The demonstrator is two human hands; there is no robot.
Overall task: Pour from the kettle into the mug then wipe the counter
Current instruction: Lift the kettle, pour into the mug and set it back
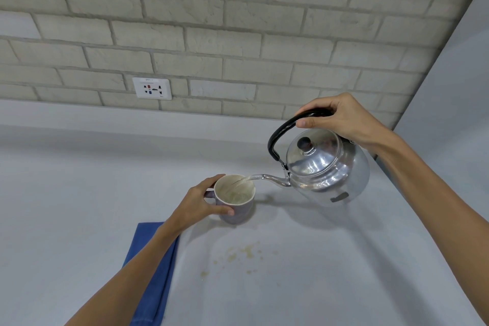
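Note:
A shiny metal kettle (pixel 328 169) with a black handle hangs tilted above the pale counter (pixel 79 193), its thin spout pointing left. My right hand (pixel 341 119) grips the handle from above. Water streams from the spout into a purple mug (pixel 238 209) with a cream inside, which stands on the counter and holds some liquid. My left hand (pixel 201 204) wraps around the mug's left side by its handle. A folded blue cloth (pixel 156 280) lies flat on the counter, partly under my left forearm. Yellowish spill spots (pixel 246 253) mark the counter in front of the mug.
A brick-pattern wall runs along the back with a white power socket (pixel 152 88) just above the counter. A plain grey wall (pixel 455 103) closes off the right side.

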